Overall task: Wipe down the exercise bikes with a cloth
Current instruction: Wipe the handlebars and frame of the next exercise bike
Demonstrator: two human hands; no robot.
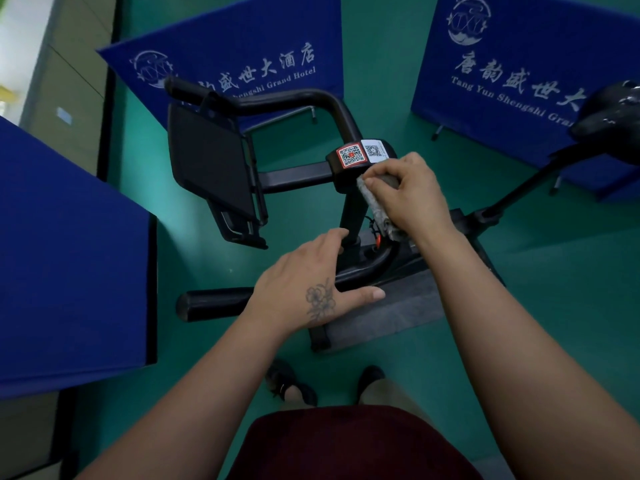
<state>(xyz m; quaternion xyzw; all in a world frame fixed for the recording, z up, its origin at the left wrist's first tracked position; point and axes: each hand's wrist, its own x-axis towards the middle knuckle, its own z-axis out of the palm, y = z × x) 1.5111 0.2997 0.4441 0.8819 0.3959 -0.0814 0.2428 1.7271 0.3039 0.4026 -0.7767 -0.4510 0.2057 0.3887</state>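
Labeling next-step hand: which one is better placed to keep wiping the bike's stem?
Right, probably. The right hand already grips the cloth against the stem; the left hand holds no cloth, resting on the handlebar.

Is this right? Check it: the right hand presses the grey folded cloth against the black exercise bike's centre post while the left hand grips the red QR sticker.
Not quite. In the head view the left hand lies with straight fingers on the black curved handlebar, not on the red QR sticker. The rest holds: the right hand presses the grey folded cloth against the black exercise bike's centre post.
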